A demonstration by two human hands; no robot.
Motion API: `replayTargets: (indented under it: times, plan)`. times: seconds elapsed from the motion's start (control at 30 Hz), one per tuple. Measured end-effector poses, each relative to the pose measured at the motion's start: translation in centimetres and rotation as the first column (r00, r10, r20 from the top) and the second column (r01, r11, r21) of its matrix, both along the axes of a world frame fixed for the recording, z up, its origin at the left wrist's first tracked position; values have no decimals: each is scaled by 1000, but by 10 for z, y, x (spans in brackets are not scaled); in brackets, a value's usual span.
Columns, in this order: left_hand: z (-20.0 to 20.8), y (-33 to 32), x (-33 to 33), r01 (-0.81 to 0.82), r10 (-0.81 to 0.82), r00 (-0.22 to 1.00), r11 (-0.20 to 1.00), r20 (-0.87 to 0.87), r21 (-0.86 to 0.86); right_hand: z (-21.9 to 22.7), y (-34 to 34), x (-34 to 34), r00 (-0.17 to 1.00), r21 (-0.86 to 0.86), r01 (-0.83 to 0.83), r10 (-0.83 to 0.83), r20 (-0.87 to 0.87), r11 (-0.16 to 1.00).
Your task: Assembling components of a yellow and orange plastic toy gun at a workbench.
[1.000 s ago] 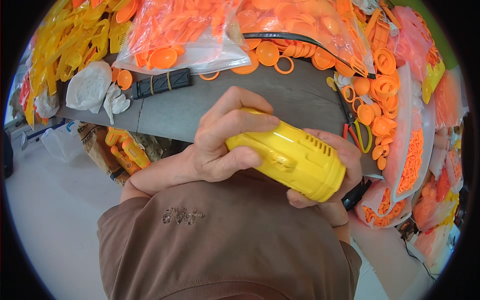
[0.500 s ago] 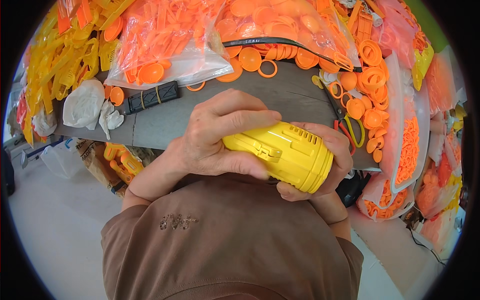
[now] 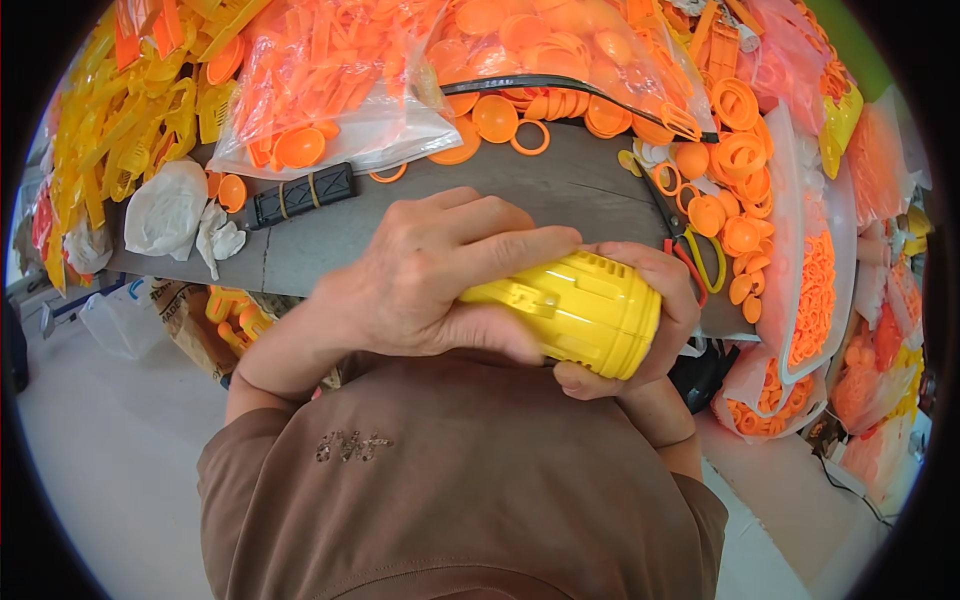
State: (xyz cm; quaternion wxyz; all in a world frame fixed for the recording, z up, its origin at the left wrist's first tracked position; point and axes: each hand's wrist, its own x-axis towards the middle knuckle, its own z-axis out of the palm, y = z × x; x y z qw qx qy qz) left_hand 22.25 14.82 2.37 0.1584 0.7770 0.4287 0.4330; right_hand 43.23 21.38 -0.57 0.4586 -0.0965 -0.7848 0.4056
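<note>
Between my two hands, in front of my chest, lies a yellow plastic flashlight (image 3: 585,310) with a ribbed, wider right end and a small raised catch or switch on its side. My left hand (image 3: 440,275) is wrapped over its narrower left part, fingers on top and thumb along the near side. My right hand (image 3: 665,300) cups the wide end from the right, its thumb below and its fingers round the far side. The flashlight's left end is hidden inside my left hand. It is held above the near edge of the grey table (image 3: 330,235).
Bags of orange plastic parts (image 3: 330,60) cover the table's far side. Scissors (image 3: 690,240) and loose orange rings (image 3: 745,155) lie right, beside a translucent tub (image 3: 790,260). A black part with rubber bands (image 3: 300,195), crumpled white bags (image 3: 165,210) and yellow parts (image 3: 150,120) lie left.
My left hand has slid slightly right and down over the flashlight, covering more of it. The flashlight has turned a little about its length. My right hand keeps its hold.
</note>
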Motion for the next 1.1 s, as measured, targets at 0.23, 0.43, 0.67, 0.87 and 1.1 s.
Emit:
replayTargets:
  times: [0.23,0.43,0.67,0.87,1.1]
  plan:
    - [23,7,6,76,-118,988,936,-103,-345,17,17,2,990,51,-64,57,127,997]
    - [16,4,18,-186,165,977,969,-133,-162,49,11,12,907,314,329,-390,157,891]
    - [5,3,32,-331,317,933,941,-171,-64,60,-4,0,879,82,407,-414,234,910]
    - [-3,-1,36,-375,367,923,925,-115,-55,56,4,-8,932,177,318,-341,120,932]
    - [-2,-3,32,-347,338,935,935,-107,-77,56,0,-5,937,270,251,-304,174,930]
